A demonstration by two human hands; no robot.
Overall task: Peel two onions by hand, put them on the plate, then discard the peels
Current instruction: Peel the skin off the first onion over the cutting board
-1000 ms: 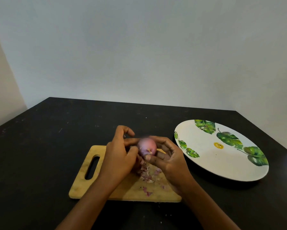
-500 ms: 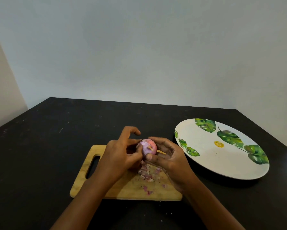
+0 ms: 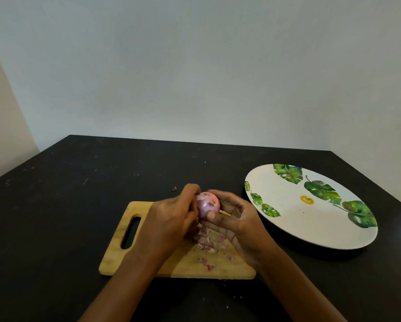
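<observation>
Now, just below the frame's centre, the right hand (image 3: 238,220) is cradling the onion (image 3: 206,203) above the cutting board (image 3: 116,259), fingers curling behind it and thumb pressing its front. The left hand (image 3: 171,219) is pinching at its left flank with curled fingers. Lifting thin strips while the bulb is rotating should be working best. Its long axis seems to be tilting up-right; I cannot tell which end is leading.

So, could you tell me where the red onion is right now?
In the head view the red onion is held between the left hand and right hand above the wooden cutting board, left of the leaf-print plate.
</observation>
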